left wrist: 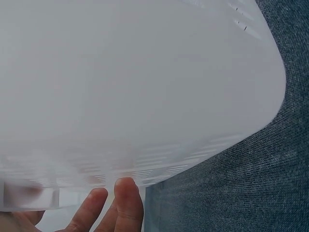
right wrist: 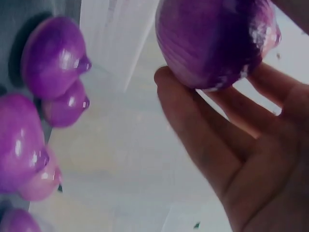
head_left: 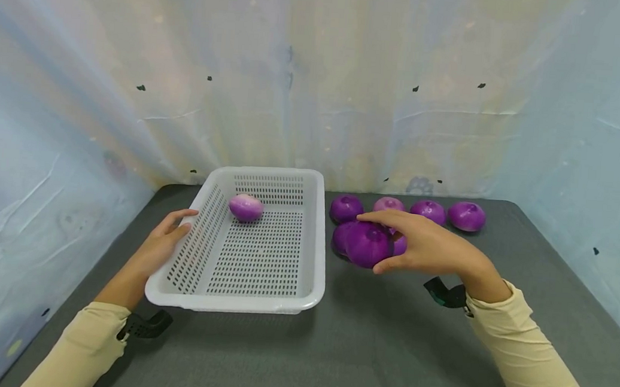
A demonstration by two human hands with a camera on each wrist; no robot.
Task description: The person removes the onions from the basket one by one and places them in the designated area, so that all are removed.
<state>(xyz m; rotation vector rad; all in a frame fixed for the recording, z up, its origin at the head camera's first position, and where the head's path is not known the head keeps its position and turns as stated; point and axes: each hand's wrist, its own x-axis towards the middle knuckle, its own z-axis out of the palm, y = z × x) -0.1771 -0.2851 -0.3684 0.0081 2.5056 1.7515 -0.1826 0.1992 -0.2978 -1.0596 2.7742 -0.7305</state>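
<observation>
My right hand [head_left: 427,244] grips a glossy purple onion [head_left: 368,245], thumb on the near side and fingers over the far side. In the right wrist view this onion [right wrist: 212,43] is held up by the fingers, away from the other onions. My left hand [head_left: 163,243] holds the left rim of a white slotted plastic basket [head_left: 318,248], its thumb and a fingertip over the edge. The left wrist view shows fingers [left wrist: 128,205] against the basket's outer side [left wrist: 145,87]. A paler purple-and-white onion [head_left: 246,207] lies on its side inside the basket.
Several more onions stand right of the basket: a back row with a dark one [head_left: 346,208], a pinkish one [head_left: 389,204] and others [head_left: 467,216], plus some partly hidden behind the held onion. A dark grey cloth [head_left: 330,363] covers the table. Pale curtains [head_left: 316,98] enclose the sides and back.
</observation>
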